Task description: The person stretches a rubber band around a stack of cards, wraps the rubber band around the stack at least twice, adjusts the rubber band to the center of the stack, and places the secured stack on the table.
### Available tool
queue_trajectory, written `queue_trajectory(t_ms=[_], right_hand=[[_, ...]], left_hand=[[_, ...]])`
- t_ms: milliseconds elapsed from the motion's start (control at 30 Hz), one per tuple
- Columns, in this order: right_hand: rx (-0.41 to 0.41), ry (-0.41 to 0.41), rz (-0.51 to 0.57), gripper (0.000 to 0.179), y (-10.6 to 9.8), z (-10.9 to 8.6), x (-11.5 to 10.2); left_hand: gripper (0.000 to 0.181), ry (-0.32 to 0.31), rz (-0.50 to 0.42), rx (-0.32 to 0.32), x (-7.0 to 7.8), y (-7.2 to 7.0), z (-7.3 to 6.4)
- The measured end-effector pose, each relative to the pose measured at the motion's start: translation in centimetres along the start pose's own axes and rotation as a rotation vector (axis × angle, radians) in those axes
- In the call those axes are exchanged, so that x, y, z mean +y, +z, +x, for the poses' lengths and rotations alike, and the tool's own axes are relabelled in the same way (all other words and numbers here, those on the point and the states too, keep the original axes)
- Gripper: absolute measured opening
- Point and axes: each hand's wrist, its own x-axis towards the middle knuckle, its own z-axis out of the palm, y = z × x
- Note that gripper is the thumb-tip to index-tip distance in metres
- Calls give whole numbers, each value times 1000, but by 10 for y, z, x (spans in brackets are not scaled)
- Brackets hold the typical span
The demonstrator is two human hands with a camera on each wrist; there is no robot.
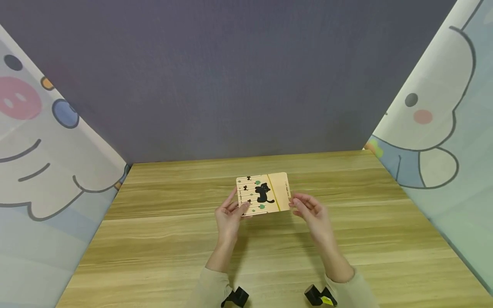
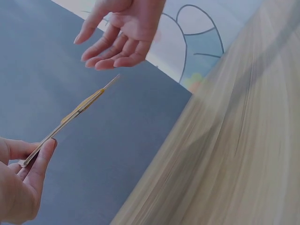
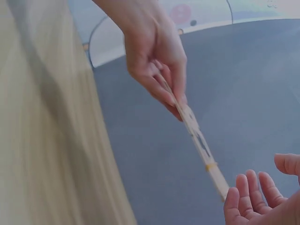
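Booklet (image 1: 283,188) w/ black cat print (image 1: 263,194) and yellow band (image 1: 273,192), held in the air above the counter (image 1: 161,244), cover twd. head cam. L hand (image 1: 228,217): fingers clamped on the booklet's L end, thumb on top. R hand (image 1: 316,217): just beside the R end, thumb and fingers apart and slightly bent; L wrist view shows a gap, though contact is hard to judge in the R wrist view. Behind: gray panel (image 1: 246,81), betw. two cartoon sheets (image 1: 439,98).
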Motion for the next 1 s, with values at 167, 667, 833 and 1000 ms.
queue_trajectory(t_ms=[167,667,833,1000], right_hand=[[-37,122,68,30,13,-17,-10],[-45,493,64,18,65,-35,-102],[-15,590,78,18,69,-27,-102],[31,616,113,18,74,-21,-101]], left_hand=[[58,103,-18,-35,-19,-8,10],[57,45,-5,-10,-2,-4,4],[58,12,-25,-10,2,-3,3],[58,27,-22,-5,2,-3,4]])
